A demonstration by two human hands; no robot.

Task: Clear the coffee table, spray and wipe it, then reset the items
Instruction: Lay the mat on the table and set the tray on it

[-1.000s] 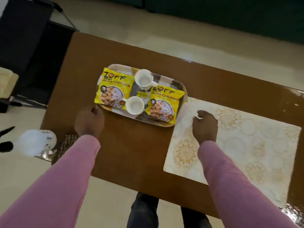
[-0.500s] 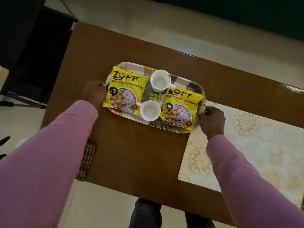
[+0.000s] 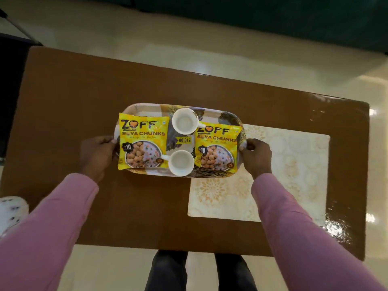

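Tray (image 3: pixel 147 107) shows at the middle of the table (image 3: pixel 84 97), its 3 o'clock end over the mat (image 3: pixel 289 169); we cannot tell whether it rests there or is lifted. Our left hand (image 3: pixel 97 155) curls round its 9 o'clock rim and our right hand (image 3: pixel 256 155) grips the 3 o'clock rim. On it we see a yellow packet (image 3: pixel 142 141) at 9 o'clock and another at 3, with a white cup (image 3: pixel 184 121) at 12 and another at 6 between them.
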